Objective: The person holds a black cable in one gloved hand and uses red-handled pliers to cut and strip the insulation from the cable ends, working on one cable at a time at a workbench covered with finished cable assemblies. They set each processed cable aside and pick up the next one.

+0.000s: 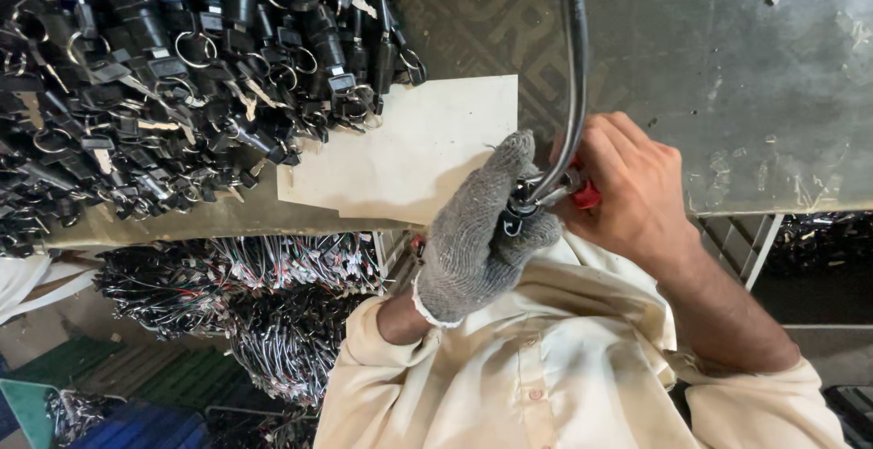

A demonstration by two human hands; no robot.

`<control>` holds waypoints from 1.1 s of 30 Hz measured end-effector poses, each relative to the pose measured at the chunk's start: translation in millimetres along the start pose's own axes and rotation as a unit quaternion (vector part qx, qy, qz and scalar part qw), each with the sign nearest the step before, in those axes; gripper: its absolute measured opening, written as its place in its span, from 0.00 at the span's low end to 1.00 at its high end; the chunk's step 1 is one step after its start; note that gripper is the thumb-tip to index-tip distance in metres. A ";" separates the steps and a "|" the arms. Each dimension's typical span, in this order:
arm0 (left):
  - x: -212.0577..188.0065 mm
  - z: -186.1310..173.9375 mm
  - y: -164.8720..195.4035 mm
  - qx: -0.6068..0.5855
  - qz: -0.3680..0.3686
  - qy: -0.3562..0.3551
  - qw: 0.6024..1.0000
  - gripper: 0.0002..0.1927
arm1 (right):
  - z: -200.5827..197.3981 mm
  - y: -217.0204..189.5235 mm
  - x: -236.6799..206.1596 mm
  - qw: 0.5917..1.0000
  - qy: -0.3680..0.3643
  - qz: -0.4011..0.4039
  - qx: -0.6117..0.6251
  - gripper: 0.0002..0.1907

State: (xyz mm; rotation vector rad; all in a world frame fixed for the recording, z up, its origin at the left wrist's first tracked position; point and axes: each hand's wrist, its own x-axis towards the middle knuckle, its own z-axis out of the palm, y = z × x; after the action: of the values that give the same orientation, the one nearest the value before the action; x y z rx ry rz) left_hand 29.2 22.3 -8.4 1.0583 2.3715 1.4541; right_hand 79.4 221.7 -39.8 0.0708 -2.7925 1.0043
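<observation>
My left hand [482,231] wears a grey knitted glove and grips a small black part at the end of a black cable [575,67]. The cable runs up from my hands and off the top edge. My bare right hand [627,185] is closed around a tool with a red handle [587,196], held against the metal cable end between both hands. Both hands are close to my chest, above the front edge of the workbench [727,94].
A big heap of black lock parts with keys and key rings [182,67] covers the left of the bench. A pale cardboard sheet [409,149] lies beside it. Bundles of wired parts [264,304] are stacked below the bench.
</observation>
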 end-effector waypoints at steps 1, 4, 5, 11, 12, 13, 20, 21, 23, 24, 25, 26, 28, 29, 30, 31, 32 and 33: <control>-1.8 1.9 -0.2 0.020 0.008 0.004 1.000 0.35 | -0.7 0.1 0.8 1.000 0.016 -0.013 -0.006 0.23; -6.4 6.9 -2.3 0.075 0.030 0.015 0.997 0.35 | -2.3 -0.1 1.5 0.999 0.023 0.002 -0.040 0.19; -7.7 9.2 -2.6 0.093 0.034 0.020 0.995 0.36 | -2.7 -0.7 0.4 0.998 0.018 0.017 -0.053 0.19; -10.6 13.8 -5.3 0.179 0.074 0.026 0.981 0.35 | -3.6 -8.1 -17.6 0.995 0.006 0.072 -0.075 0.19; -10.6 13.6 -5.9 0.203 0.087 0.028 0.975 0.35 | -2.0 -8.6 -19.3 0.994 0.010 0.076 -0.078 0.18; -10.8 13.4 -6.4 0.227 0.102 0.030 0.968 0.34 | -0.3 -9.1 -20.7 0.993 0.015 0.080 -0.081 0.17; -7.4 15.7 -8.6 0.271 0.087 0.039 0.958 0.32 | 7.7 -15.5 -20.5 0.994 0.050 0.093 -0.002 0.20; -5.4 15.1 -8.7 0.246 0.084 0.050 0.964 0.32 | 6.4 -17.7 -20.8 0.995 0.045 0.082 0.025 0.21; -1.2 12.5 -5.9 0.222 0.075 0.052 0.971 0.32 | 2.2 -20.8 -20.4 0.995 0.039 0.057 0.079 0.23; -0.2 10.4 -2.5 0.221 0.066 0.038 0.972 0.33 | 2.7 -21.4 -17.4 0.996 0.037 0.074 0.041 0.21; 0.9 7.9 0.9 0.220 0.061 0.026 0.973 0.33 | 3.6 -20.8 -13.7 0.995 0.038 0.089 0.001 0.19; 3.0 3.7 2.4 0.147 0.042 0.002 0.988 0.33 | 3.8 -18.7 -9.2 0.993 0.042 0.103 -0.040 0.18; 4.0 -5.7 6.0 -0.004 -0.007 -0.050 0.999 0.31 | 5.0 -12.4 -0.4 0.994 0.078 0.066 -0.032 0.16; 4.0 -9.4 7.0 -0.087 -0.048 -0.094 0.991 0.31 | 5.8 -8.1 4.2 0.994 0.093 0.043 -0.027 0.17; 3.7 -10.6 7.8 -0.168 -0.086 -0.138 0.972 0.31 | 6.4 -3.4 8.2 0.994 0.105 -0.010 -0.013 0.18; 3.2 -10.7 8.1 -0.249 -0.127 -0.183 0.942 0.31 | 6.5 1.1 11.1 0.992 0.114 -0.059 0.003 0.19; 1.7 -10.1 8.5 -0.417 -0.197 -0.169 0.871 0.30 | 7.4 4.7 13.3 0.987 0.119 -0.107 0.022 0.20; 1.2 -5.9 8.2 -0.568 -0.253 -0.147 0.769 0.28 | 8.8 8.6 15.8 0.986 0.106 -0.118 0.052 0.21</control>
State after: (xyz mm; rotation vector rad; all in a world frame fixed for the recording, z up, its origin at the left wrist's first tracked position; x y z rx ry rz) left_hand 29.4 21.1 1.8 0.2317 0.9936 1.8161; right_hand 61.7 223.0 -49.1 0.2851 -2.4709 1.0302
